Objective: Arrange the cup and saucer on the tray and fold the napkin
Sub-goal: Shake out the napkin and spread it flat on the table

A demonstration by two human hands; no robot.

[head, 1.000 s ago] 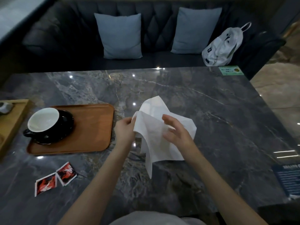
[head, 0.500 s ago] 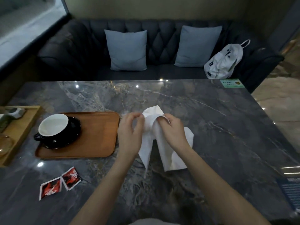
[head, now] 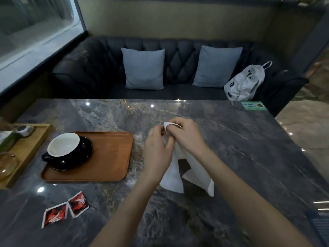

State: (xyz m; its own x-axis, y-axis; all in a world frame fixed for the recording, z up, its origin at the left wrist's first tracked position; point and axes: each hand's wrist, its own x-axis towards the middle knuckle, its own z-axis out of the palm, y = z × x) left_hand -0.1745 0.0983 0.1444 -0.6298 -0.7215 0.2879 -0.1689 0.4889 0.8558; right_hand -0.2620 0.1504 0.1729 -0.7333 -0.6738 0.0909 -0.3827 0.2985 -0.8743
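Observation:
A white paper napkin (head: 195, 172) hangs above the marble table, its two lower corners dangling apart. My left hand (head: 157, 154) and my right hand (head: 187, 135) are close together at its top, and each pinches the upper edge. A small white corner sticks out between the fingers. To the left, a black cup with a white inside (head: 62, 146) stands on a black saucer (head: 83, 154), on the left part of a brown wooden tray (head: 110, 157).
Two red sachets (head: 65, 209) lie near the table's front left. A lighter wooden tray (head: 26, 150) with small items sits at the left edge. A green card (head: 253, 106) lies at the far right corner. Behind are a dark sofa, two cushions and a white bag (head: 244, 82).
My hands have come together at the top of the napkin, gathering its upper edge. The napkin, spread wide a second ago, now hangs narrow in two flaps. The camera has tilted upward.

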